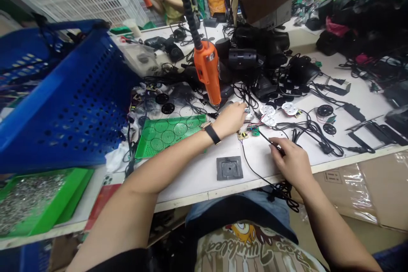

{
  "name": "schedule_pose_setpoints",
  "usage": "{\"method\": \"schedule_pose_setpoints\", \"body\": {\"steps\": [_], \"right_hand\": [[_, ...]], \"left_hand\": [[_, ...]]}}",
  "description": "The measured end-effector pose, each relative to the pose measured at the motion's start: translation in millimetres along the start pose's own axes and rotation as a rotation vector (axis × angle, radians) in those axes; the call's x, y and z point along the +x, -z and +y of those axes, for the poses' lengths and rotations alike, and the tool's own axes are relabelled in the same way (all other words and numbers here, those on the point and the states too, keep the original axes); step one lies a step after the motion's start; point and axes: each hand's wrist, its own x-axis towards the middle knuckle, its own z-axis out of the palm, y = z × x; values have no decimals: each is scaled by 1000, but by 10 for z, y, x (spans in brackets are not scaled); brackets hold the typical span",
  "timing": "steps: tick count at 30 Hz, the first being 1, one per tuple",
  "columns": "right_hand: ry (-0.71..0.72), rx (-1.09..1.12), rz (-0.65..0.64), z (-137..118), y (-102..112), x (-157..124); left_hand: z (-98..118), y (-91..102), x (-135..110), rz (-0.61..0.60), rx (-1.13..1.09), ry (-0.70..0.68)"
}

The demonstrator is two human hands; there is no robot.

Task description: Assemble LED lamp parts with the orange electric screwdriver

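Note:
My left hand, with a black watch band at the wrist, reaches over the middle of the bench. Its fingers are curled together beside white round discs; whatever they hold is hidden. In my right hand is a thin black stick-like thing, perhaps a cable or a slim tool, pointing at a green circuit board. A small tan board with a wire lies beside the green one. Nearer me sits a dark square plate with a recessed centre.
An orange electric screwdriver hangs over the bench behind my left hand. To the left are a green tray of clear discs, a blue basket and a tray of screws. Black cables and housings crowd the right. Other people stand opposite.

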Motion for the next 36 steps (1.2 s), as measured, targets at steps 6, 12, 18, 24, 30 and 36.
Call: {"method": "schedule_pose_setpoints", "body": {"steps": [6, 12, 18, 24, 30, 36], "right_hand": [[-14, -86, -76, -119, -22, 41], [43, -112, -35, -103, -14, 91], [52, -91, -41, -89, -63, 127], [-30, 69, 31, -90, -88, 153], [-201, 160, 145, 23, -7, 217], [-238, 182, 187, 165, 46, 223]], "left_hand": [[199, -14, 714, -211, 127, 34], [154, 14, 826, -230, 120, 11], [-73, 143, 452, -74, 42, -19], [-236, 100, 396, -53, -72, -94], [-159, -84, 468, -80, -95, -195], [-220, -96, 397, -65, -86, -229]]}}
